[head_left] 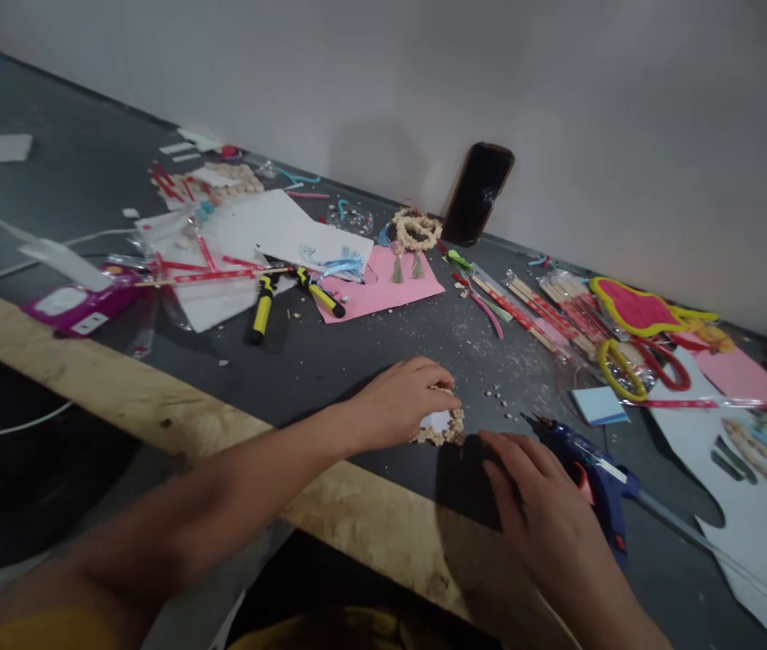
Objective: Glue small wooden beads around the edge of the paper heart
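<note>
My left hand has its fingers curled over the far side of a small ring of tan beads with a white middle, on the dark tabletop. The fingers partly hide it. Just right of the ring, my right hand hovers or rests low over the table, holding nothing, its fingers stretched and slightly bent. Beside that hand lies a dark blue hot glue gun, its nozzle towards the ring. Small loose bits are scattered near the beads.
A phone leans against the wall. Beaded loops with tassels lie on pink paper. Yellow-black pliers and a purple power strip are left. Scissors, packaged chopsticks and cut white paper lie right.
</note>
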Motion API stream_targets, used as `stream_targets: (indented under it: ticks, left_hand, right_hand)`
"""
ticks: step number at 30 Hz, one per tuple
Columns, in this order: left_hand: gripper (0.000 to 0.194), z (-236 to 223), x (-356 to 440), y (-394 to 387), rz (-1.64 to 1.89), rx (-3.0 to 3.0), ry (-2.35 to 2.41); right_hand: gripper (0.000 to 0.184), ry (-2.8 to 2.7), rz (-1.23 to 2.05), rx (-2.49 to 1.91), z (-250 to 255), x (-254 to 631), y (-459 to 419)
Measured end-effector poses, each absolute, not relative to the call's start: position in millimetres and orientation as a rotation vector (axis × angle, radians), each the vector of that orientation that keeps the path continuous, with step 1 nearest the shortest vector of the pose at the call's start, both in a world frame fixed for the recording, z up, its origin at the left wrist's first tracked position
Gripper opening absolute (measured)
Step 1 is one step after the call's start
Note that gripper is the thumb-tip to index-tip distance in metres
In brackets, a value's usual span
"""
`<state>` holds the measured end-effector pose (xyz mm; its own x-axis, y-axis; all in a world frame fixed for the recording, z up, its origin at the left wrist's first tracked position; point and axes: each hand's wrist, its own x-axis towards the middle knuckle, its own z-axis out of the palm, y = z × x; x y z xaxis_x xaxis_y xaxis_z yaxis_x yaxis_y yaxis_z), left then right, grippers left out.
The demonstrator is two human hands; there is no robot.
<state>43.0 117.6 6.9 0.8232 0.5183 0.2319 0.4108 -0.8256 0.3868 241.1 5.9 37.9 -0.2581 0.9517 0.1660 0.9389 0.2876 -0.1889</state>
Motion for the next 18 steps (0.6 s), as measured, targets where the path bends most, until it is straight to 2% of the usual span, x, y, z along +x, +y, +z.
stream_targets:
  ticks: [10, 15, 18]
  left_hand:
    - [0.049, 14.4, 42.5, 120.5, 0.476, 2.619, 0.707]
    - [0.053, 15.7, 42.4, 123.5, 0.450, 2.560, 0.703]
    - [0.055, 16.1, 41.0, 126.6, 0.466, 2.494, 0.701]
  right_hand:
    - [0.030, -2.229, 0.062, -1.848, 49.7, 250.8, 6.5]
    - [0.039, -1.772, -0.087, -2.421, 50.3, 297.3, -35.2]
    - [0.047, -1.451, 0.120, -2.731, 45.1, 319.6, -53.2]
